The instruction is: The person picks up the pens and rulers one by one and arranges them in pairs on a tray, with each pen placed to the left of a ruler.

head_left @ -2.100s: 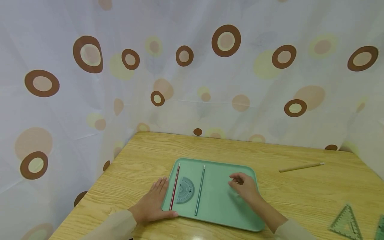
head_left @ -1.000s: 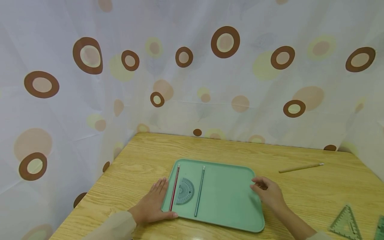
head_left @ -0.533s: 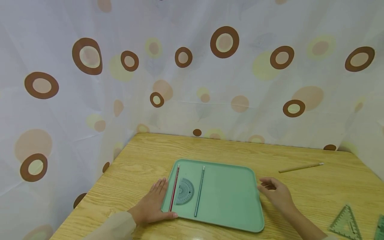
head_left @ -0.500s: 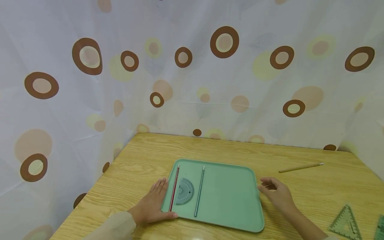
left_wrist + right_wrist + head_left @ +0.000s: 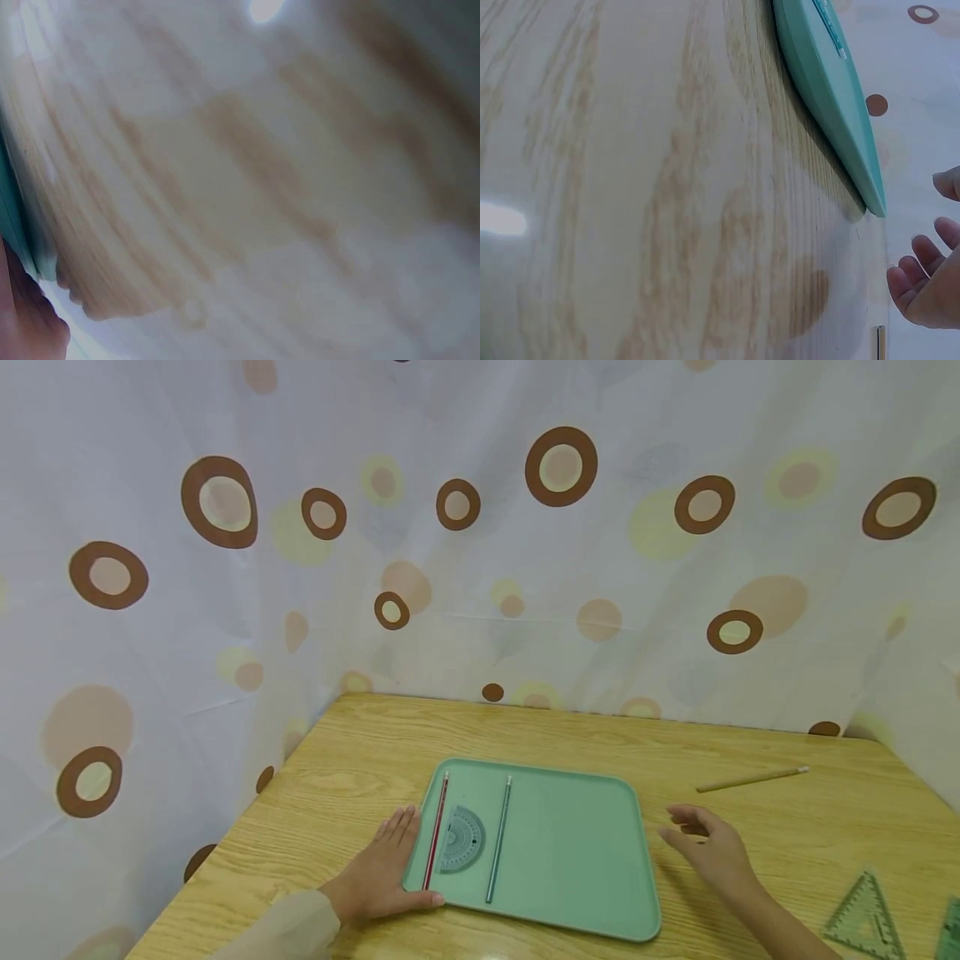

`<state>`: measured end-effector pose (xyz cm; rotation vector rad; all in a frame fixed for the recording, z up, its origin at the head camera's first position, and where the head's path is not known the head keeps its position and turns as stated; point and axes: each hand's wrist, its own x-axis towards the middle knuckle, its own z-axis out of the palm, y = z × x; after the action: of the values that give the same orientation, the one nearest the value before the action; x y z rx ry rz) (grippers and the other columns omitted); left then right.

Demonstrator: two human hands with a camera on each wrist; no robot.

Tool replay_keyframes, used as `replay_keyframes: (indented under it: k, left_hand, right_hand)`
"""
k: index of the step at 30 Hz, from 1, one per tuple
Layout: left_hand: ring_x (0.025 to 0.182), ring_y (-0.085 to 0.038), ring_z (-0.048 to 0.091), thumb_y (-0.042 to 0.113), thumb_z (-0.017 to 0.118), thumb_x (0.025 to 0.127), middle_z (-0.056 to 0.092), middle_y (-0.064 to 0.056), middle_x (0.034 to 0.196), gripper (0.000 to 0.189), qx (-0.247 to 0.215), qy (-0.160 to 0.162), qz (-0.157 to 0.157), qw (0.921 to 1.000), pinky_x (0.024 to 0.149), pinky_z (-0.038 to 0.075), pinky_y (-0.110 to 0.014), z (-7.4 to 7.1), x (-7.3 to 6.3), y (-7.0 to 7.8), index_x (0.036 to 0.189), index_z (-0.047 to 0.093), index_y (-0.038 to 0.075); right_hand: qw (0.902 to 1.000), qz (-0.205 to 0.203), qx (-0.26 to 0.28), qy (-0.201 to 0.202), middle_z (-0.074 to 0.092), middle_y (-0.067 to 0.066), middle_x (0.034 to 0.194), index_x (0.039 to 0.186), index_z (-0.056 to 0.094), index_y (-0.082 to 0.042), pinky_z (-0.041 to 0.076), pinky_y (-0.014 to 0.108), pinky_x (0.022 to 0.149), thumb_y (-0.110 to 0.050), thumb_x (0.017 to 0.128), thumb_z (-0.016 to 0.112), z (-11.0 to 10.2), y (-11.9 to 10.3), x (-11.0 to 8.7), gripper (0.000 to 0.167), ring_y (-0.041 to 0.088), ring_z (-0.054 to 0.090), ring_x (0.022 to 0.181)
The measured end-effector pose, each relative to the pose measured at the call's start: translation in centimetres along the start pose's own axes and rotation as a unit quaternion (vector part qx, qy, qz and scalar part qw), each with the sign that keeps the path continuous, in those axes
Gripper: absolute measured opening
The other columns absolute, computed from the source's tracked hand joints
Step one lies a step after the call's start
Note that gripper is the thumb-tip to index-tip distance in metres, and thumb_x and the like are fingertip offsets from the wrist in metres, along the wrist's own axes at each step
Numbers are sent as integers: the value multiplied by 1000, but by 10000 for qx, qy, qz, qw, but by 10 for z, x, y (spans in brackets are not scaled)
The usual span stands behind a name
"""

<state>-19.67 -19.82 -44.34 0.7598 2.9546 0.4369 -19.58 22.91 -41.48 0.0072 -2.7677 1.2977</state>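
A red pencil (image 5: 437, 831), a protractor (image 5: 465, 841) and a teal pencil (image 5: 499, 839) in one green tray (image 5: 577, 852)

We see all three in its left half, the protractor just beside the red pencil. Right of the tray, the wood-grain surface (image 5: 367, 760) bears a wooden pencil (image 5: 752, 779) and a triangular set square (image 5: 855, 908), before a circle-patterned curtain (image 5: 480, 560). The left hand (image 5: 382, 872) rests, fingers straight, at the tray's near left corner; the right hand (image 5: 716, 853), holding nothing, hovers past the right rim, thumb and bent fingers apart.
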Motion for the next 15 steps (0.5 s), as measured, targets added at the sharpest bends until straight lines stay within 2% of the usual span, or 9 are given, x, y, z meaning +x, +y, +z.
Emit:
replay_keyframes:
  k: [3, 8, 10, 15]
  left_hand:
    - [142, -39, 14, 69, 53, 78, 14, -27, 152, 110, 17, 15, 19, 10000, 115, 17, -49, 0, 0, 0, 145, 13, -9]
    - [142, -39, 14, 69, 53, 78, 14, -27, 152, 110, 29, 31, 26, 10000, 115, 17, -49, 1, 1, 0, 145, 13, -8]
    - [142, -39, 14, 69, 53, 78, 14, -28, 152, 110, 22, 36, 29, 10000, 115, 18, -49, 1, 0, 0, 145, 13, -9]
    - [141, -40, 15, 68, 54, 78, 15, -29, 151, 110, 9, 54, 68, 10000, 114, 19, -51, 0, -1, 0, 145, 14, -10]
  right_hand:
    - [10000, 31, -26, 4, 53, 25, 124, 125, 49, 7, 42, 7, 72, -27, 91, 60, -3, 2, -1, 50, 24, 50, 104]
    - [9999, 31, -133, 37, 53, 25, 124, 125, 50, 7, 43, 8, 71, -28, 91, 60, -8, 7, -3, 50, -4, 46, 92]
    - [9999, 57, -154, 37, 53, 25, 124, 125, 50, 6, 44, 9, 71, -30, 91, 59, -11, 10, -3, 50, -15, 38, 86]
    - [9997, 151, -203, 21, 51, 27, 125, 126, 48, 7, 43, 9, 70, -32, 92, 58, -18, 18, -3, 53, -20, 34, 83]
